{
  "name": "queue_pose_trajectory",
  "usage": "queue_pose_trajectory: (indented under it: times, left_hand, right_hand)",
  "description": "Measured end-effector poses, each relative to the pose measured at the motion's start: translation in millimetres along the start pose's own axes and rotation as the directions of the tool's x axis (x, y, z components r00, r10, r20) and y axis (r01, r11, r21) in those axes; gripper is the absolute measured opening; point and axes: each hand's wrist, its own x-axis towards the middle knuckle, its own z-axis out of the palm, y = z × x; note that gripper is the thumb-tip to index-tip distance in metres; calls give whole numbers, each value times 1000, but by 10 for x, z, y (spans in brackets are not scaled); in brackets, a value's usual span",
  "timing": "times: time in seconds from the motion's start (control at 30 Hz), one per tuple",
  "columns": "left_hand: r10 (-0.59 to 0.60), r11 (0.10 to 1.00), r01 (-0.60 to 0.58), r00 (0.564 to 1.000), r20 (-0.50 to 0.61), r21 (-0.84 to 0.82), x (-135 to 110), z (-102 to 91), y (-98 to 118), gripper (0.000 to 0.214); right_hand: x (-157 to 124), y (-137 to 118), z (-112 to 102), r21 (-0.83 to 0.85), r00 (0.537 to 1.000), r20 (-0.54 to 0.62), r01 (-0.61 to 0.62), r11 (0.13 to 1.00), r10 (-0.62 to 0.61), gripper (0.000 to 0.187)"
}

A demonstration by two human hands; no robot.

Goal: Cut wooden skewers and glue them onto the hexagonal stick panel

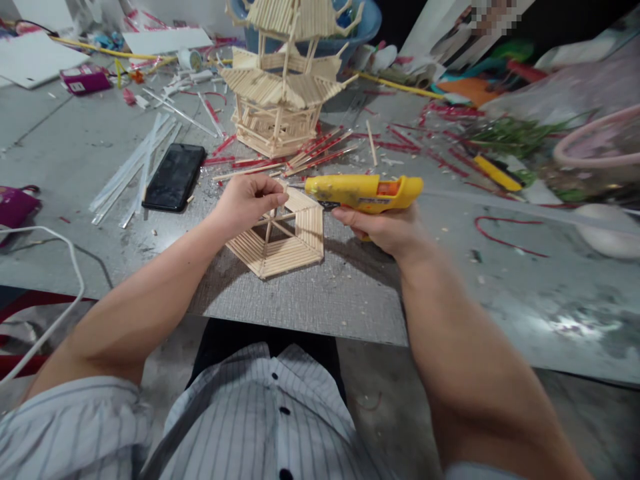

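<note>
Head view, centre of frame: stick roof [285,248] lies on the tabletop [350,300]; left hand [247,200] fingers pinch its top spoke; right hand [385,230] fingers wrap the glue gun [365,192]; probably light and brittle; best held by the rim.

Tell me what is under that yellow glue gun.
The right hand grips the yellow glue gun from beneath, above the grey table; it covers handle and trigger. The left hand pinches the stick frame.

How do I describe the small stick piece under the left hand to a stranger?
On the grey table, before the tall stick pagoda, the left hand holds a stick hexagon. Unlike the pagoda, it is one low tier, beside the yellow glue gun.
</note>
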Motion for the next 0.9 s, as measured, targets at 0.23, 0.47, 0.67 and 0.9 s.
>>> queue_pose_trajectory:
  times: [0.23,0.47,0.67,0.9]
  left_hand:
    - [-6,1000,6,1000,5,1,-1,0,11,6]
    - [-11,1000,11,1000,10,26,-1,-8,33,6]
    - [8,999,-9,1000,30,37,11,-2,-10,6]
    - [0,1000,-1,1000,15,18,3,0,-3,6]
  right_hand:
    - [0,8,-7,-35,1000,7,8,999,-8,33]
    - [-2,-7,5,5,1000,-9,13,1000,-13,33]
    - [18,36,5,4,1000,-6,4,1000,-4,31]
    - [11,27,6,25,1000,-10,-7,1000,7,35]
